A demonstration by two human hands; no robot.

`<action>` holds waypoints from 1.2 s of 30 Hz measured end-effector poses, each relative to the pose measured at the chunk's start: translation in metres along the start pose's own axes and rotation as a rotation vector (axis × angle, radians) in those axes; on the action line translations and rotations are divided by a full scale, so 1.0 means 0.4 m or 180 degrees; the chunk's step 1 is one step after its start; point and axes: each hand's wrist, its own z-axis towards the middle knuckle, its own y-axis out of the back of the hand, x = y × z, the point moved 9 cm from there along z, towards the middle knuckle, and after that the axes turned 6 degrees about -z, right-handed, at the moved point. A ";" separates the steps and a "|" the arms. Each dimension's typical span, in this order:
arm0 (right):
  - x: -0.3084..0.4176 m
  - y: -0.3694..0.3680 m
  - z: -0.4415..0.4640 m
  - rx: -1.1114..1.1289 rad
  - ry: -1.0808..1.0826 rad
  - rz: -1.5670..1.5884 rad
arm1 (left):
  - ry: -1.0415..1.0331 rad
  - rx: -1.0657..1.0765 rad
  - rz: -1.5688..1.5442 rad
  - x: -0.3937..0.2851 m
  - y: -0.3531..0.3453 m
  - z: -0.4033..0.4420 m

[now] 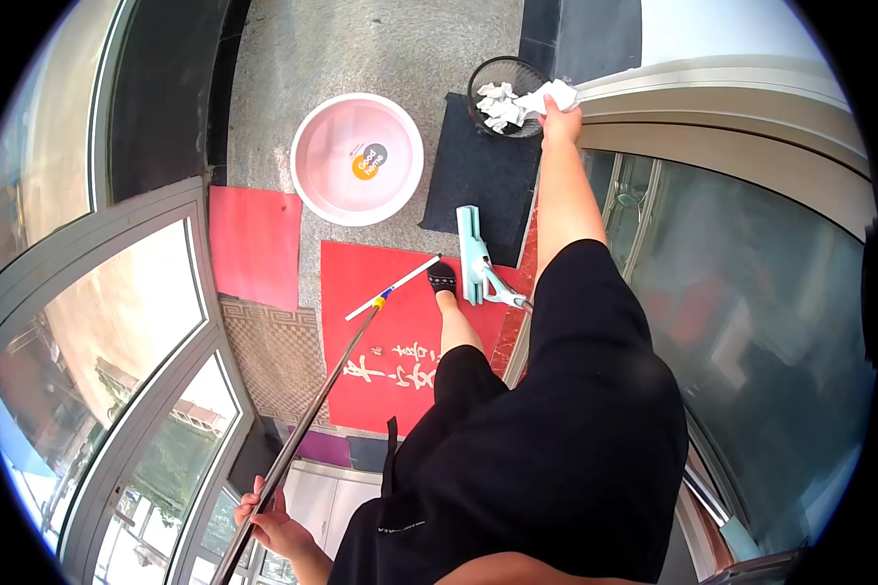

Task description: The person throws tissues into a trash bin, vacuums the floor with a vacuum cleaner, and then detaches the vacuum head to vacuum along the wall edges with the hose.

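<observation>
Head view: crumpled white paper [561, 93], slim pole [324, 392]

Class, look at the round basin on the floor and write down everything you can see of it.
The basin is round and wide, looks like plastic, and has a pale, nearly white rim around a light pink inside. An orange and grey label reading "Good home" shows on its bottom. It sits upright on the speckled grey floor, close to a red mat. Whether it holds clear water cannot be told. Neither the left hand nor the right hand touches it.
</observation>
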 end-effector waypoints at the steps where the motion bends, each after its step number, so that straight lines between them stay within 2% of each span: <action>1: -0.040 -0.012 0.030 -0.0016 -0.0027 0.0009 | -0.0005 0.0019 0.0026 0.002 -0.010 0.008; 4: -0.120 -0.029 0.126 -0.0161 0.0353 -0.0504 | 0.0106 0.0193 0.0090 -0.003 -0.030 0.025; 7: -0.209 -0.011 0.143 -0.0172 -0.0087 -0.0493 | 0.0037 0.0128 0.0182 -0.002 -0.039 0.037; 8: -0.228 -0.018 0.134 0.0100 -0.0095 -0.0276 | 0.0080 0.0094 0.0205 0.003 -0.039 0.038; 9: -0.173 -0.012 0.045 0.0229 -0.0426 0.0179 | 0.0080 0.0121 0.0209 0.004 -0.044 0.038; 12: -0.169 0.010 -0.031 0.0559 -0.0572 0.0479 | 0.0081 0.0241 0.0148 0.016 -0.037 0.038; 17: -0.081 0.111 -0.159 0.0474 -0.0434 0.1031 | -0.0009 0.0352 -0.0008 0.009 -0.025 0.026; 21: -0.095 0.225 -0.272 0.0058 -0.0450 0.1475 | -0.0177 0.0584 -0.0204 0.028 -0.007 0.011; 23: -0.119 0.266 -0.364 0.0156 -0.0652 0.1725 | -0.0314 0.0638 -0.0392 0.040 0.031 0.004; 28: -0.167 0.337 -0.693 0.0808 -0.1059 0.1623 | -0.0641 0.0790 -0.0463 0.016 0.097 0.000; 31: -0.200 0.434 -0.917 0.1109 -0.0889 0.1560 | -0.0873 0.1183 -0.0604 0.012 0.130 -0.013; 36: -0.314 0.689 -1.226 0.0877 -0.0940 0.1987 | -0.1073 0.1799 -0.0735 0.011 0.151 -0.025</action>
